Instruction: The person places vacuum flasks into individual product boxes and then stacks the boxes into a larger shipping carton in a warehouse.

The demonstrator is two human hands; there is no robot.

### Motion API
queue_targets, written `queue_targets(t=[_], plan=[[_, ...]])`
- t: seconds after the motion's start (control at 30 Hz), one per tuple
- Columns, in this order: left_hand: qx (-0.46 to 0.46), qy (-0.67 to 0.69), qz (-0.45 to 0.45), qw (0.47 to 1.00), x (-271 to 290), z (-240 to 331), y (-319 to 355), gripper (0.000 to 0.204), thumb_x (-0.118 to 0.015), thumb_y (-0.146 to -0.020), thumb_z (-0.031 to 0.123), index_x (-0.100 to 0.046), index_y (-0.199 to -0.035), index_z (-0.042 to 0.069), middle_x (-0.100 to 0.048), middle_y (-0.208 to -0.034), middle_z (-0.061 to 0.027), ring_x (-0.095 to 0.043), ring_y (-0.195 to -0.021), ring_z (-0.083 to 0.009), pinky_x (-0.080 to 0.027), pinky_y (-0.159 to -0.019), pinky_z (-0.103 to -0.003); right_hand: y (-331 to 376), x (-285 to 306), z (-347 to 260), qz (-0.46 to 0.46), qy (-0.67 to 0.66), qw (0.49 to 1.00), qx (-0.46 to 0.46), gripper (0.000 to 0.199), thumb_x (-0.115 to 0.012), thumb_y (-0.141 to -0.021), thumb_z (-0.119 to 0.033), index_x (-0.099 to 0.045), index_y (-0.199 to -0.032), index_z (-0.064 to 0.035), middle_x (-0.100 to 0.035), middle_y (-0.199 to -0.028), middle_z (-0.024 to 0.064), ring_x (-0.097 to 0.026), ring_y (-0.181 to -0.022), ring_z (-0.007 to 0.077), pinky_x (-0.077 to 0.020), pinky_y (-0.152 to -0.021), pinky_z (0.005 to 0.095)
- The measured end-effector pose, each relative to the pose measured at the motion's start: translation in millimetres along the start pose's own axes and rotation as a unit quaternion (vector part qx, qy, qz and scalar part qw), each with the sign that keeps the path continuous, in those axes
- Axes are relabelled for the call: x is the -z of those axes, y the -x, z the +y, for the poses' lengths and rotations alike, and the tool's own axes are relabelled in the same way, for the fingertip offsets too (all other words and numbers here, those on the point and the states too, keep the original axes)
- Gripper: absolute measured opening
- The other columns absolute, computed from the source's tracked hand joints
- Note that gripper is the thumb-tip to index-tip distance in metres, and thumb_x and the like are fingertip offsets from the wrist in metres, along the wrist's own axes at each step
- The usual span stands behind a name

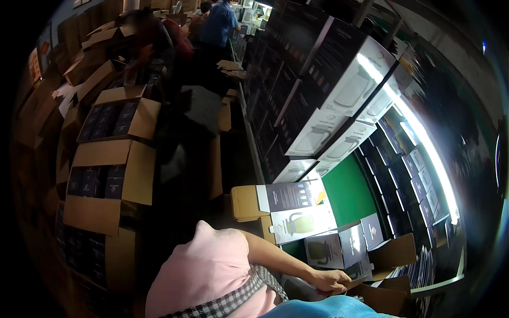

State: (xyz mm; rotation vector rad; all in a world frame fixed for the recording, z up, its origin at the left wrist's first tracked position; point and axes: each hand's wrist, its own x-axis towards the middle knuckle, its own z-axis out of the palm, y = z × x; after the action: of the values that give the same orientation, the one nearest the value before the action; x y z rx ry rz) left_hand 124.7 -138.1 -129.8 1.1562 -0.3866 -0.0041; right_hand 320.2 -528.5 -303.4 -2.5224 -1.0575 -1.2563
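My left arm, in a pink sleeve with a black-and-white checked band, reaches across the lower middle. Its hand, my left hand (331, 281), is closed, with the fingers curled down beside the flap of an open brown carton (395, 252). What the fingers grip is hidden. Just beyond the hand lie dark-and-white printed boxes (323, 252) with a jug picture on them. Farther off, a white jug box (297, 222) with an opened end flap rests on the green bench top (347, 185). My right hand is out of view.
Tall stacks of jug boxes (328, 90) line the bench, under a bright tube light (419, 127). Flat printed sheets (421, 270) stand upright at the lower right. Open cartons (98, 183) filled with dark boxes line the left. A person in blue (217, 26) stands far back.
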Motion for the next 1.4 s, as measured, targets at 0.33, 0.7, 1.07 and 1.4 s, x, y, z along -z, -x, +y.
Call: queue_targets(t=[0.33,0.7,1.07,1.4], plan=[[-0.048,-0.032,0.138,0.989,33,83,108,0.012,-0.052,-0.102,0.016,-0.056,-0.103,0.004,-0.051,-0.072,0.0017,-0.048,-0.046,-0.0044,-0.038,-0.038,-0.021,-229,195,-232,-0.270,-0.245,0.921,-0.139,0.077,-0.079,-0.075,-0.056,-0.056,-0.119,0.0021,-0.064,-0.107,0.0200,-0.062,-0.097,0.0371,-0.0491,-0.090,0.0451],[-0.075,0.054,0.368,0.925,180,134,156,0.028,-0.059,-0.097,0.019,-0.059,-0.121,0.004,-0.053,-0.069,0.0032,-0.044,-0.044,-0.0032,-0.030,-0.036,-0.022,-323,114,-387,-0.136,-0.385,0.907,-0.103,0.070,-0.081,-0.078,-0.021,-0.047,-0.136,-0.0020,-0.041,-0.126,0.0209,-0.043,-0.122,0.0411,-0.0373,-0.102,0.0483],[0.062,-0.591,0.404,0.695,271,97,170,0.032,-0.057,-0.091,0.010,-0.057,-0.122,0.004,-0.063,-0.099,-0.0203,-0.064,-0.089,-0.0410,-0.050,-0.078,-0.050,-360,16,-470,-0.221,-0.319,0.921,-0.021,0.069,-0.086,-0.068,-0.035,-0.061,-0.126,-0.0086,-0.037,-0.140,0.0256,-0.036,-0.132,0.0435,-0.0302,-0.109,0.0559],[-0.084,-0.562,0.428,0.703,258,77,151,0.039,-0.057,-0.089,0.006,-0.053,-0.126,-0.004,-0.055,-0.109,-0.0193,-0.055,-0.104,-0.0377,-0.048,-0.088,-0.044,-366,-8,-495,-0.212,-0.452,0.858,0.123,0.082,-0.089,-0.056,-0.015,-0.057,-0.131,-0.0084,-0.051,-0.123,0.0192,-0.050,-0.118,0.0354,-0.0424,-0.099,0.0430]])
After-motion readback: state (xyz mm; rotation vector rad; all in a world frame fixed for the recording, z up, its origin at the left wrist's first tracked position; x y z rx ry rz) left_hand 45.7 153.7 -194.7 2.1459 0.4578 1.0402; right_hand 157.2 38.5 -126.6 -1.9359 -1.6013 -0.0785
